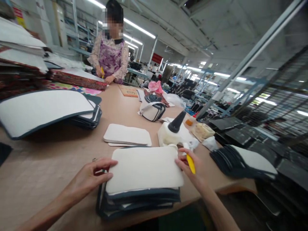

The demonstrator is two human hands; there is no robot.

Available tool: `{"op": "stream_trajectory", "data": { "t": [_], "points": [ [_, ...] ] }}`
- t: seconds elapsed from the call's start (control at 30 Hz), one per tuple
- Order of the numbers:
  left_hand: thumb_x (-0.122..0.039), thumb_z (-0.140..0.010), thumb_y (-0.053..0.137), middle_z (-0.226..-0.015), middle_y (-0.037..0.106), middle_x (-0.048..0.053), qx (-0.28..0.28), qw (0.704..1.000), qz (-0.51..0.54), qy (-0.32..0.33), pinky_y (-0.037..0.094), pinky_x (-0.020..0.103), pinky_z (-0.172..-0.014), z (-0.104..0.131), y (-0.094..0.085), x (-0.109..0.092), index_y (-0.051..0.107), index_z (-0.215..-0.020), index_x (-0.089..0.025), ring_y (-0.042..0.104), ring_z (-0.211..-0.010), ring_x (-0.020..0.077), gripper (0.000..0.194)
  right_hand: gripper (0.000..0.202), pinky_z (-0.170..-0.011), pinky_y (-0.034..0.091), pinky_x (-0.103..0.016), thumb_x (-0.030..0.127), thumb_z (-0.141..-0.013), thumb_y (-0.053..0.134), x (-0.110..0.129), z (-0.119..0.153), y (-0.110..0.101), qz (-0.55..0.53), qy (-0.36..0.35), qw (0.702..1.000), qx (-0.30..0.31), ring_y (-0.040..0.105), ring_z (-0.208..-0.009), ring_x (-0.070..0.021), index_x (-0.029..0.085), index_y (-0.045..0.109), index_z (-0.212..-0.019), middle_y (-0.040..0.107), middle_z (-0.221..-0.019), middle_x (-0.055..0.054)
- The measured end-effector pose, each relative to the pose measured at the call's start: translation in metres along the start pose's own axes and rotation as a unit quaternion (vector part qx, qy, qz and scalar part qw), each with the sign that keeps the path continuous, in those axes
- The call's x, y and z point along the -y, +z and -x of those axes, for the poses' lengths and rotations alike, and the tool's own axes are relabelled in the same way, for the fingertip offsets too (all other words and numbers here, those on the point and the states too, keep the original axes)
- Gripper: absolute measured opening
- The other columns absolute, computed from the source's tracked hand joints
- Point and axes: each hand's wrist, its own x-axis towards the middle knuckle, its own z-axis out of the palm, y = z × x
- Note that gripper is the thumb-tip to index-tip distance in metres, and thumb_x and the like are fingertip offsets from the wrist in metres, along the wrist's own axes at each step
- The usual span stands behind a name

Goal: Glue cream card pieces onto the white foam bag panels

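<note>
A white rounded panel [145, 170] lies on top of a stack of dark-edged pieces [144, 200] at the table's near edge. My left hand [99, 171] pinches the panel's left edge between thumb and fingers. At the right edge, my right hand [189, 162] touches the panel with its fingertips and holds a yellow-handled tool [191, 164] against the palm. The tool's far end is hidden behind the fingers. Just beyond the stack lie a few loose white panels [127, 134].
A white container with a black cone nozzle [176, 123] stands behind my right hand. Large curved panels [45, 109] are piled at the left, dark-edged pieces [243, 160] at the right. Across the table [89, 163] stands a person [112, 54] beside red patterned stacks [77, 78].
</note>
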Motion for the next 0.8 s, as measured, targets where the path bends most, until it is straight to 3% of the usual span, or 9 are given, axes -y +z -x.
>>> {"op": "stream_trajectory", "data": {
  "t": [0.1, 0.33, 0.57, 0.8],
  "points": [
    [-0.042, -0.054, 0.074, -0.102, 0.068, 0.002, -0.009, 1.000, -0.024, -0.019, 0.052, 0.034, -0.083, -0.003, -0.003, -0.006, 0.074, -0.086, -0.029, 0.061, -0.096, 0.0278, 0.034, 0.034, -0.053, 0.045, -0.027, 0.044, -0.077, 0.057, -0.003, 0.002, 0.004, 0.042, -0.014, 0.999, -0.010, 0.055, -0.058, -0.0164, 0.020, 0.050, -0.100, 0.058, -0.066, 0.001],
    [-0.050, -0.045, 0.075, -0.096, 0.072, 0.002, -0.032, 0.997, -0.069, -0.034, 0.052, 0.037, -0.083, -0.002, -0.003, -0.031, 0.075, -0.079, -0.030, 0.064, -0.092, 0.0305, 0.039, 0.019, -0.060, 0.043, -0.027, 0.031, -0.077, 0.055, -0.010, 0.011, 0.018, 0.064, -0.033, 0.997, -0.034, 0.059, -0.063, -0.0170, 0.021, 0.057, -0.093, 0.062, -0.068, 0.001],
    [-0.051, -0.049, 0.074, -0.095, 0.072, 0.003, -0.027, 0.995, -0.100, 0.008, 0.055, 0.032, -0.075, -0.001, -0.004, -0.029, 0.075, -0.081, -0.029, 0.066, -0.088, 0.0290, 0.039, 0.016, -0.058, 0.043, -0.025, 0.030, -0.080, 0.051, -0.019, 0.015, 0.028, 0.065, -0.041, 0.996, -0.046, 0.059, -0.062, -0.0164, 0.021, 0.055, -0.093, 0.063, -0.070, 0.000],
    [-0.051, -0.049, 0.075, -0.096, 0.071, 0.005, -0.030, 0.996, -0.081, 0.009, 0.055, 0.031, -0.076, -0.003, -0.005, -0.018, 0.075, -0.084, -0.027, 0.066, -0.087, 0.0273, 0.042, 0.016, -0.061, 0.043, -0.026, 0.032, -0.081, 0.050, -0.019, 0.017, 0.031, 0.076, -0.031, 0.995, -0.051, 0.060, -0.063, -0.0176, 0.022, 0.054, -0.092, 0.063, -0.070, 0.000]
  ]
}}
